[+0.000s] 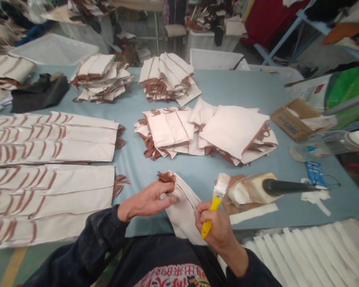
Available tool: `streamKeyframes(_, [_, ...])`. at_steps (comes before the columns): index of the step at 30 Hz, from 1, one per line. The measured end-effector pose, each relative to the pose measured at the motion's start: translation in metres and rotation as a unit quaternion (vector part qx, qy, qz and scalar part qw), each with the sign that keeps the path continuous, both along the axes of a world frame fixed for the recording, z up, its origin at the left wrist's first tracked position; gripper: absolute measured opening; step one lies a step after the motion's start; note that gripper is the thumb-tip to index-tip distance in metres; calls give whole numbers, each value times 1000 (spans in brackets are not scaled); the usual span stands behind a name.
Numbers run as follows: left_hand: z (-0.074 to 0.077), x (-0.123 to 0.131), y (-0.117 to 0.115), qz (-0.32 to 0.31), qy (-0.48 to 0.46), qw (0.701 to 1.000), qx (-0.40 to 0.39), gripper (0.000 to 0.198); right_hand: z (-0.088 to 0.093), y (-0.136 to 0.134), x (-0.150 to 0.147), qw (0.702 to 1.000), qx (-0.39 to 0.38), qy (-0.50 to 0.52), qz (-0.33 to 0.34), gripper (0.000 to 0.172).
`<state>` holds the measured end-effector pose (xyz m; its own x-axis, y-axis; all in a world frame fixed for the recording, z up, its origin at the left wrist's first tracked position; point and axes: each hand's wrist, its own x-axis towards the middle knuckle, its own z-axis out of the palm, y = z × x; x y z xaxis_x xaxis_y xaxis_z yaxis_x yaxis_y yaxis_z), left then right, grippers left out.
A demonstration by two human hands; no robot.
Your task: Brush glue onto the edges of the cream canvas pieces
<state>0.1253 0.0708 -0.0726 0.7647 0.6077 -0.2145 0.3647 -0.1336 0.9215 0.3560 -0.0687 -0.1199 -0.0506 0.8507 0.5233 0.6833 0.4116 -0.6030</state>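
A white fabric piece (182, 211) with brown trim and a brown fringe at its far end lies at the table's front edge. My left hand (146, 201) rests on its left side, fingers stretched flat across the cloth. My right hand (217, 229) is closed around the yellow handle of a small brush (217, 195), whose pale bristles point up and away; the same hand's fingers also pinch the cloth's right edge.
Long white strips with brown stitching (48, 175) lie in rows at left. Stacks of folded white pieces (206, 133) fill the middle and back. A glue-smeared tool with a black handle (275, 187) lies at right, beside a cardboard box (293, 119) and white strips (311, 247).
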Motion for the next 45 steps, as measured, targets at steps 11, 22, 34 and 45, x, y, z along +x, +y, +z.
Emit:
streamKeyframes(11, [26,-10,-17,146,-38,958,-245,42,100,23,16,936,-59,342,-61,49])
streamKeyframes(22, [67,-13,-20,138,-85,945,-283,28,134,49,2,907,-52,415,-48,34])
streamKeyframes(34, [85,-7,-21,53,-65,961,-262,22,172,79,-9,993,-37,105,28,38])
streamKeyframes(45, [73,-13,-25,81,-83,962,-248,21,163,68,-7,992,55,98,-56,30])
